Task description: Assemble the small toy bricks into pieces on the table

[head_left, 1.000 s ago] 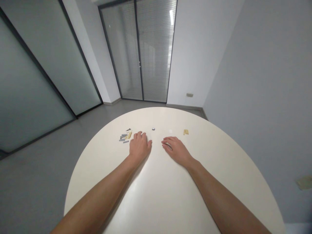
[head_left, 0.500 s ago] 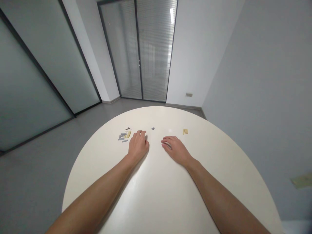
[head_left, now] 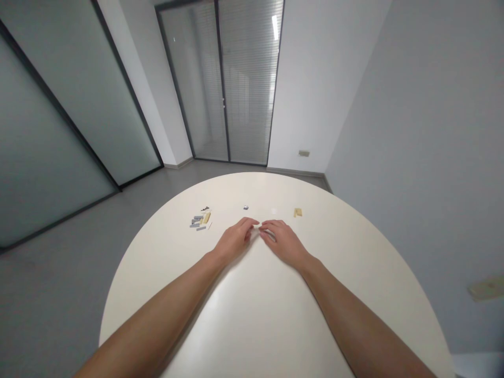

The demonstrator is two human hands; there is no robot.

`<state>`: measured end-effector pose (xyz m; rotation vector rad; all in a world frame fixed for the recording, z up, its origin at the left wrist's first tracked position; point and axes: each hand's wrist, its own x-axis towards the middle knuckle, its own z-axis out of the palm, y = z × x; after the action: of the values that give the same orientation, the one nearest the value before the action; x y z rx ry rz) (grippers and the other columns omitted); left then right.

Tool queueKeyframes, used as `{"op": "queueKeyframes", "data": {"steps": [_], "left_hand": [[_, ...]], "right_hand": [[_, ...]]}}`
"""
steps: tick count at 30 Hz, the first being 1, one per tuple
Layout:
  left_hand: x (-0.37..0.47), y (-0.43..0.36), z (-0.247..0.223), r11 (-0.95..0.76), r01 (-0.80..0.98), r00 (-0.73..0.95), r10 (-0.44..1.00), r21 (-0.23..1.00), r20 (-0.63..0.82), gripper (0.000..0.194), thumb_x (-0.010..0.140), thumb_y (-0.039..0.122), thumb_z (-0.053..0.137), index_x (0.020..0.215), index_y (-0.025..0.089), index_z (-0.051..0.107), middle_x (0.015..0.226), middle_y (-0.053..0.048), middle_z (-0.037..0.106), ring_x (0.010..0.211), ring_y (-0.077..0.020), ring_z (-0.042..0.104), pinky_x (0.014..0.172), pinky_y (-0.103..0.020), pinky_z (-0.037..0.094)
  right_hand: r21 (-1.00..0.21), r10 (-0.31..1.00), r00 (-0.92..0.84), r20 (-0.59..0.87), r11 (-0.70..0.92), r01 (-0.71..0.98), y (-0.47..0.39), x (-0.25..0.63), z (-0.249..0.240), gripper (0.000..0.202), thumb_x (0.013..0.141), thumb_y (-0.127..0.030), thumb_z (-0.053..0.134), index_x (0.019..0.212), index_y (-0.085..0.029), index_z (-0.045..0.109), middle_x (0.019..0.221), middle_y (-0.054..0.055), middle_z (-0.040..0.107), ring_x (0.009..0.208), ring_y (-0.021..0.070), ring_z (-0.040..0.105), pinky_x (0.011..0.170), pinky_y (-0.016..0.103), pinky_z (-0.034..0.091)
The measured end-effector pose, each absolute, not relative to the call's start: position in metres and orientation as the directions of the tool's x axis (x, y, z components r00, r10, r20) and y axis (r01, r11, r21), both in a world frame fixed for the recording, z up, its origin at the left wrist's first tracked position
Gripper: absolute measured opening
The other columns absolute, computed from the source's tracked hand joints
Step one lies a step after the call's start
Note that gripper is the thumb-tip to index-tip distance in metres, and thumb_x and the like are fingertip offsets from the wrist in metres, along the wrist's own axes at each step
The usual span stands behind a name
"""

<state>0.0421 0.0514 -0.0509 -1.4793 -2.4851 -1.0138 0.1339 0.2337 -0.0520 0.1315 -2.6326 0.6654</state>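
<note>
My left hand and my right hand meet fingertip to fingertip over the middle of the white round table. A tiny dark spot shows where the fingertips come together, too small to name. The fingers of my right hand are bent in a pinch with the thumb. My left hand's fingers curl toward it, and what they hold, if anything, is hidden. Just beyond my left hand lies a small shiny metallic cluster.
Left of my left hand lie several grey bar-shaped pieces, a yellow block, thin white pieces and small black bits. Flat yellow pieces lie at the right. Past the table's far edge stand glass doors.
My left hand has moved right, from beside the small pieces to the fingertips of my right hand. My right hand stays nearly in place. The thin white pieces are now uncovered.
</note>
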Motion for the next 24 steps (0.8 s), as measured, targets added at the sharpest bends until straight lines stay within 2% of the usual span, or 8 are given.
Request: {"op": "queueKeyframes", "data": {"steps": [4,6,11,16,21,24], "left_hand": [[0.0473,0.0541,-0.0496,0.231,0.825,-0.479,0.771,0.516,0.42,0.046,0.084,0.001,0.047,0.123,0.025,0.056,0.125,-0.003,0.063,0.116,-0.0156,0.061,0.101,-0.029,0.049],[0.0494,0.0537,-0.0481,0.269,0.825,-0.504,0.749,0.497,0.43,0.046,0.083,0.003,0.05,0.123,0.025,0.055,0.127,-0.004,0.062,0.119,-0.0169,0.059,0.102,-0.031,0.048],[0.0521,0.0525,-0.0471,0.436,0.761,-0.631,0.672,0.481,0.389,0.038,0.088,0.018,0.057,0.125,0.021,0.054,0.124,-0.006,0.064,0.111,-0.0209,0.062,0.096,-0.035,0.051],[0.0525,0.0525,-0.0461,0.514,0.702,-0.698,0.631,0.493,0.338,0.036,0.09,0.027,0.059,0.125,0.021,0.055,0.112,-0.006,0.071,0.11,-0.0244,0.06,0.093,-0.038,0.05],[0.0519,0.0529,-0.0443,0.488,0.704,-0.687,0.65,0.516,0.324,0.033,0.091,0.023,0.059,0.124,0.024,0.056,0.107,-0.003,0.073,0.107,-0.0219,0.062,0.092,-0.036,0.05],[0.0505,0.054,-0.0464,0.472,0.711,-0.678,0.657,0.521,0.33,0.032,0.09,0.02,0.059,0.122,0.026,0.058,0.105,-0.001,0.074,0.103,-0.0201,0.064,0.091,-0.035,0.051]], "right_hand": [[-0.423,0.011,-0.908,0.418,0.887,-0.185,0.2331,0.134,-0.0519,0.022,0.095,-0.027,0.056,0.112,-0.023,0.07,0.118,0.007,0.07,0.113,0.0233,0.059,0.102,0.042,0.045],[-0.414,0.004,-0.908,0.418,0.891,-0.187,0.2331,0.1338,-0.0527,0.026,0.094,-0.027,0.057,0.117,-0.023,0.069,0.12,0.008,0.069,0.114,0.0236,0.059,0.103,0.043,0.045],[-0.365,-0.031,-0.911,0.411,0.91,-0.195,0.2334,0.1344,-0.0553,0.034,0.094,-0.029,0.057,0.126,-0.026,0.066,0.131,0.008,0.064,0.123,0.0263,0.053,0.105,0.047,0.043],[-0.384,-0.037,-0.912,0.409,0.899,-0.209,0.2337,0.1358,-0.0534,0.03,0.093,-0.03,0.059,0.121,-0.025,0.068,0.131,0.008,0.063,0.124,0.0263,0.052,0.105,0.048,0.043],[-0.439,0.002,-0.897,0.441,0.873,-0.214,0.2335,0.1349,-0.0521,0.016,0.09,-0.027,0.063,0.103,-0.021,0.069,0.121,0.009,0.067,0.119,0.0252,0.055,0.103,0.046,0.045],[-0.448,0.022,-0.885,0.465,0.868,-0.215,0.2333,0.1345,-0.0532,0.012,0.091,-0.026,0.061,0.099,-0.022,0.068,0.116,0.009,0.068,0.116,0.0247,0.056,0.102,0.045,0.045]]}}
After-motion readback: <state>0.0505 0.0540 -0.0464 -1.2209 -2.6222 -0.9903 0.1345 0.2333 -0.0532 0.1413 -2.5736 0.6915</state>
